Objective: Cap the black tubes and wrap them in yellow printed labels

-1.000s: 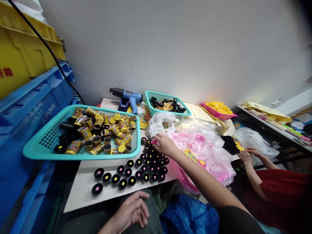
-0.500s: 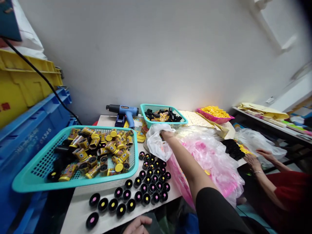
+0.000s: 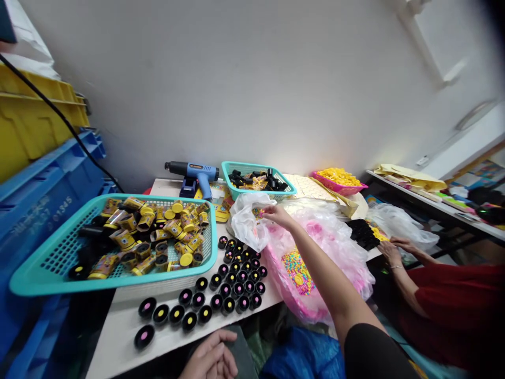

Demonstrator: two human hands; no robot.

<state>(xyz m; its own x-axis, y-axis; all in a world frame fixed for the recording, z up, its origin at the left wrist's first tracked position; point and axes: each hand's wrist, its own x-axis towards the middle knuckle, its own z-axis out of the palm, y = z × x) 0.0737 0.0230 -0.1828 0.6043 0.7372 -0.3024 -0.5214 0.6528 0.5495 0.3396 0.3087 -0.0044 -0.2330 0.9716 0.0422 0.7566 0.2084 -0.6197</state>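
Observation:
My right hand (image 3: 277, 216) is at the mouth of a white plastic bag (image 3: 248, 221), its fingers pinched together; what they hold, if anything, is too small to make out. Small coloured beads show inside the bag's mouth. Below that forearm lies a pink basket (image 3: 276, 273) lined with clear plastic, holding many coloured beads (image 3: 299, 271) and a yellow round piece. At the table's front edge my left hand (image 3: 213, 359) rests with fingers loosely bent and apart, nothing in it. Just beyond it stand rows of black cups (image 3: 204, 314), with pink or yellow discs inside.
A turquoise basket (image 3: 213, 247) of yellow-labelled little tubs stands left. Behind are a blue heat gun (image 3: 203, 173) and another turquoise basket (image 3: 256, 195) of black parts. A pink tray (image 3: 347, 190) holds yellow pieces. Blue crates (image 3: 39, 210) stand left; a co-worker's hands (image 3: 390, 251) work at right.
My right hand has drawn back out of the white bag, and its fingers now show. The beads in the pink basket have come into view. More of my left hand is visible.

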